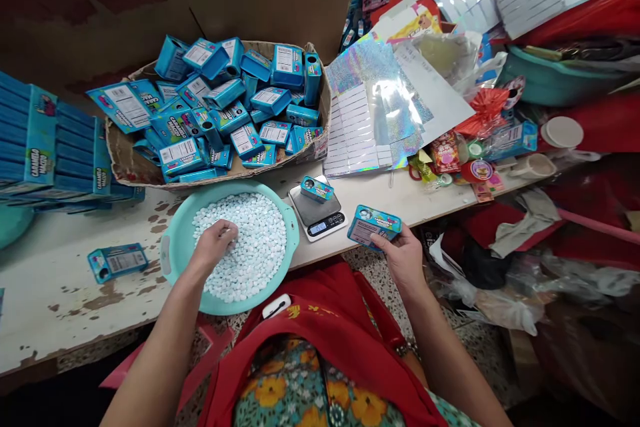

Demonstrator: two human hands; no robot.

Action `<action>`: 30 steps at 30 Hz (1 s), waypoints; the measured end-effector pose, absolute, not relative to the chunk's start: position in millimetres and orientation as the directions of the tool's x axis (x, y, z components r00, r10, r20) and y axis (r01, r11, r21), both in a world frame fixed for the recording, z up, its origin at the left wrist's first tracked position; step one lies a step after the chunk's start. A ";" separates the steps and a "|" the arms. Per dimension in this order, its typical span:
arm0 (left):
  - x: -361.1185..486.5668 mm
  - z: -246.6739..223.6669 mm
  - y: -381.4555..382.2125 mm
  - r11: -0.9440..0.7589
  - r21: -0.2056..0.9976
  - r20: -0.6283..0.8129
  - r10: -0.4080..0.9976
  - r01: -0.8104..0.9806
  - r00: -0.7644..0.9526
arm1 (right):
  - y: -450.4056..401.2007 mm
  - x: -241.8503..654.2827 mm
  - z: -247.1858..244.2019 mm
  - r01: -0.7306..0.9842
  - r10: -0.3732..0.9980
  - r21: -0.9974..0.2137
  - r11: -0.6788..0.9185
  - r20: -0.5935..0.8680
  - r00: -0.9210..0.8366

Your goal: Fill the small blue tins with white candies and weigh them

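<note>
My left hand (216,243) is over the white candies (255,240) in a turquoise basin (173,240), its fingers drawn together at their surface; what they hold, if anything, is hidden. In my right hand (403,253) is a blue candy box (367,225), tilted, its round opening toward the top left. Between the hands, a small digital scale (327,222) bears another blue box (317,189) lying on its plate.
Behind the basin, a cardboard tray (117,163) is heaped with blue boxes. Stacked blue boxes (43,140) stand at the left, and a single box (118,261) lies nearer the edge. Sticker sheets (350,127) and a teal tub (545,80) are at the right.
</note>
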State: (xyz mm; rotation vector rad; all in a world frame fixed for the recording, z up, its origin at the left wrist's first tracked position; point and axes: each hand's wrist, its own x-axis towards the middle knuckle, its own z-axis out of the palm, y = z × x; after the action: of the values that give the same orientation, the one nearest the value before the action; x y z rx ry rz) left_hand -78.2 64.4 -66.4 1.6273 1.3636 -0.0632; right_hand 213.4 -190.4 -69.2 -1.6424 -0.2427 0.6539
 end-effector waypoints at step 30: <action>116.4 -44.9 71.6 -0.798 0.493 -0.131 0.325 0.346 0.937 | -180.9 234.6 -77.0 -0.256 0.522 -0.941 -0.220 -0.336 0.784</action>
State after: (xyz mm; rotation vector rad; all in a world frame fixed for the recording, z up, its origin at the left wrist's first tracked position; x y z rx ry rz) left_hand 116.4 71.6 -44.9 2.5626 0.4786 -0.0538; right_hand 234.6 -180.9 -77.0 -1.6447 -0.2141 0.7257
